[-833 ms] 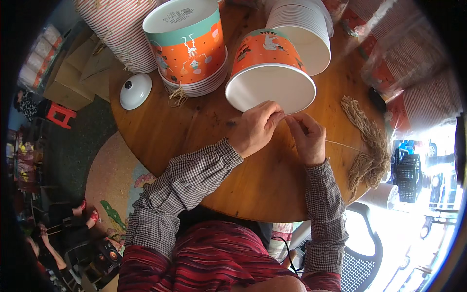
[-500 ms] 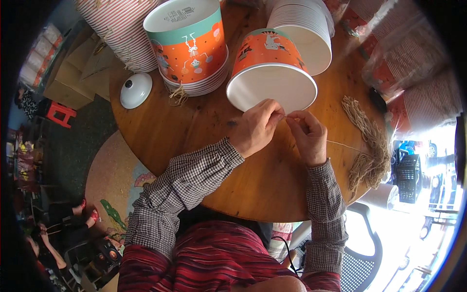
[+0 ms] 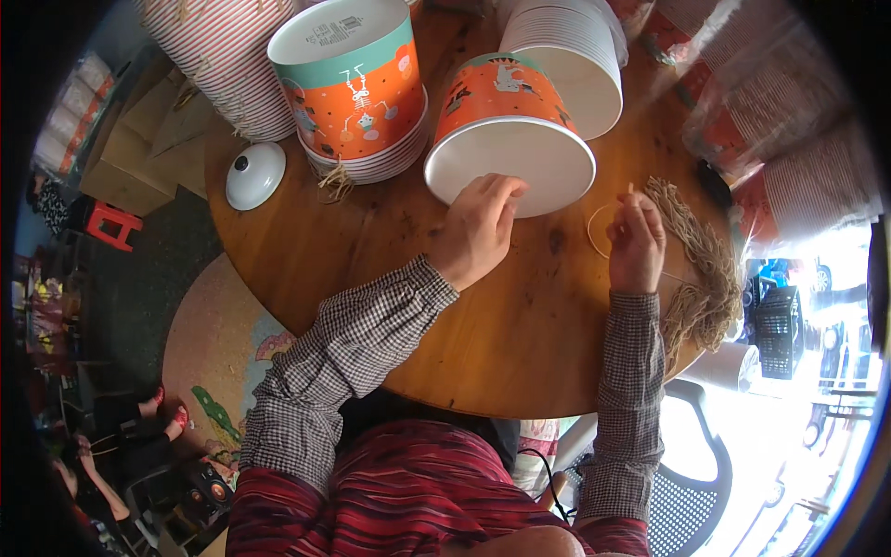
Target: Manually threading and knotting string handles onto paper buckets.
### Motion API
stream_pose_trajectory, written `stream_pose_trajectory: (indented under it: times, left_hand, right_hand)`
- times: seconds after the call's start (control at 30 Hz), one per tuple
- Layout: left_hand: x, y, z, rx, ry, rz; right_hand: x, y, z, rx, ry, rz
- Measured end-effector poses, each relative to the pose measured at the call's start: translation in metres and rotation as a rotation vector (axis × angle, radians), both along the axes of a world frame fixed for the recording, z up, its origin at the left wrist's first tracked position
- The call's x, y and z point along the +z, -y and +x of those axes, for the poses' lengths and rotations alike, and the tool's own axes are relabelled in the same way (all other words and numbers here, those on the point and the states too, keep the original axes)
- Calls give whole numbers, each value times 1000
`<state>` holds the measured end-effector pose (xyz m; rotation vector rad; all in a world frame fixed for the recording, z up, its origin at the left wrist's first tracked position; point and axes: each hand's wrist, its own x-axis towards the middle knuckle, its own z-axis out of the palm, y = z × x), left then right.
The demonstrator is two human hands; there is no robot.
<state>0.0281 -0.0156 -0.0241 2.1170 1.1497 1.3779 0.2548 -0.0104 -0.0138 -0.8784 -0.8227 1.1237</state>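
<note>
A lying orange and teal paper bucket (image 3: pixel 510 165) faces me with its white open end. My left hand (image 3: pixel 478 232) is in front of its lower rim, thumb and fingers apart, with nothing visible in it. Off to the right, my right hand (image 3: pixel 637 243) is closed in a pinch on a thin twine strand (image 3: pixel 590 227), which loops out to the left of the fingers. Beside that hand lies a bundle of tan twine (image 3: pixel 703 314) on the table. Whether the left fingertips touch the bucket, I cannot tell.
On the round wooden table (image 3: pixel 520 343) stand an upright nested bucket stack (image 3: pixel 357 102), a tall stack (image 3: pixel 223 65) and white-mouthed nested buckets (image 3: pixel 580 84). A white lid (image 3: pixel 256 176) lies left. Plastic-wrapped stacks (image 3: pixel 794 200) line the right. A person (image 3: pixel 102 464) sits at lower left.
My hands have parted from a meeting pinch in front of the bucket. The right has moved right with the twine; the left has opened and stayed near the rim.
</note>
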Motion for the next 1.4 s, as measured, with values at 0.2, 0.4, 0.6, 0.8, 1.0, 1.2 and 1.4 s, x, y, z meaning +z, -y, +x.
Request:
stream_pose_trajectory:
  times: [0.2,0.4,0.6,0.8,1.0,1.2,1.4]
  left_hand:
    - [0,8,4,19,-188,-4]
    - [1,9,11,-7,-179,9]
    - [3,-4,4,-70,-116,44]
    - [10,13,4,-63,64,67]
    - [8,13,-3,-142,129,-29]
    - [8,14,0,-132,-44,33]
    - [-1,3,-3,-55,-381,117]
  right_hand:
    - [-9,-8,-2,-92,195,129]
    - [-3,-10,-27,-3,69,121]
    - [24,29,-86,155,208,118]
    - [23,41,-92,137,556,361]
    - [32,45,-88,197,560,340]
    - [39,45,-79,136,578,348]
    - [40,47,-77,65,695,407]
